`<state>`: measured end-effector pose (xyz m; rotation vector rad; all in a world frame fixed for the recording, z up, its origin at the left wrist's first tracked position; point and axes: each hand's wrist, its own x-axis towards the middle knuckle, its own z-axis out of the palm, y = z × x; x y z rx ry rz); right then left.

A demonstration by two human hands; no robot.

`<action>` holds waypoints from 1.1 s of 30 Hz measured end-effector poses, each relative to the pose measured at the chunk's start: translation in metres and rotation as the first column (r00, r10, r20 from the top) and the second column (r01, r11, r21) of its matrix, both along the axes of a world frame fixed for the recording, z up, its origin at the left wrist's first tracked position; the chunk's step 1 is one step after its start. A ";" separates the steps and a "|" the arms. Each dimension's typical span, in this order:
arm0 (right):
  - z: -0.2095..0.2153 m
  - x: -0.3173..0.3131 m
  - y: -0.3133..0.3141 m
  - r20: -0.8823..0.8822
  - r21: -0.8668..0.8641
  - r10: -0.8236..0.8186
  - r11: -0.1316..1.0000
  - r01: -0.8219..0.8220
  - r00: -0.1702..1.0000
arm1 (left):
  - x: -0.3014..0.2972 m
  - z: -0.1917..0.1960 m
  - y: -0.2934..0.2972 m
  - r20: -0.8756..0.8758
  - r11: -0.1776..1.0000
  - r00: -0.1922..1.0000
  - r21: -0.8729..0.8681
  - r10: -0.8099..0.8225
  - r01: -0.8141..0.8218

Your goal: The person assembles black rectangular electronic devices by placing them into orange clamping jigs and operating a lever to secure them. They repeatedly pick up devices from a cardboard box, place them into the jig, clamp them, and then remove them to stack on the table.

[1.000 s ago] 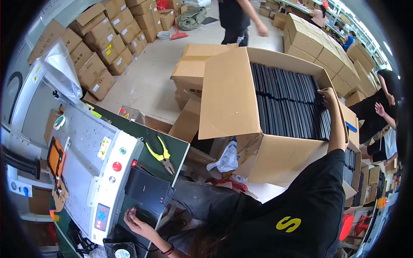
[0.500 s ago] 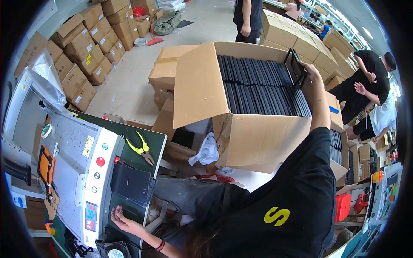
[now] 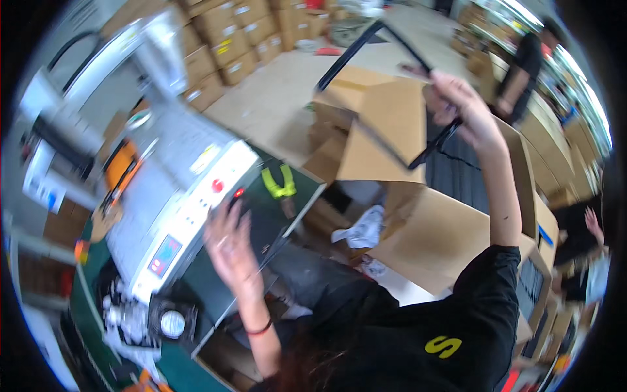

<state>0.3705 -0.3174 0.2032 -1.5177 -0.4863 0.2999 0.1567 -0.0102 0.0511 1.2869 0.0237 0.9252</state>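
My right hand [image 3: 465, 108] grips a thin black rectangular frame [image 3: 405, 47] by one side, holding it up and tilted above a large open cardboard box [image 3: 431, 228]. Packed upright inside that box are rows of similar black frames [image 3: 454, 179], partly hidden by my arm. My left hand [image 3: 233, 251] is raised with its fingers apart, blurred by motion, and holds nothing. It hovers in front of the white control panel [image 3: 196, 219] of a bench machine. Dark flat panels [image 3: 261, 228] lie on the green bench beside it.
Yellow-handled pliers [image 3: 281, 185] lie at the bench's far corner. A black fan [image 3: 173, 321] sits by the machine's near end. Stacked cartons [image 3: 228, 49] line the back. A person [image 3: 522, 68] stands beyond the box, and others are at the right edge.
My right hand has lifted the black frame out of the box and swung it leftward. The left hand has risen from the bench edge, fingers spreading. The whole view has turned.
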 end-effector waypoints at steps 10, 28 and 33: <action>-0.084 -0.157 0.257 -0.009 -0.316 0.805 0.561 -0.765 0.594 | -0.098 0.046 0.038 0.443 0.881 0.896 -0.436 0.031 0.186; -0.108 -0.212 0.249 0.317 -0.146 0.738 0.659 -0.738 0.596 | -0.129 0.049 0.077 0.287 0.996 0.954 -0.031 0.092 -0.086; -0.123 -0.203 0.239 0.233 0.022 0.769 0.608 -0.794 0.595 | -0.105 0.047 0.080 0.230 0.997 0.971 -0.044 0.066 -0.057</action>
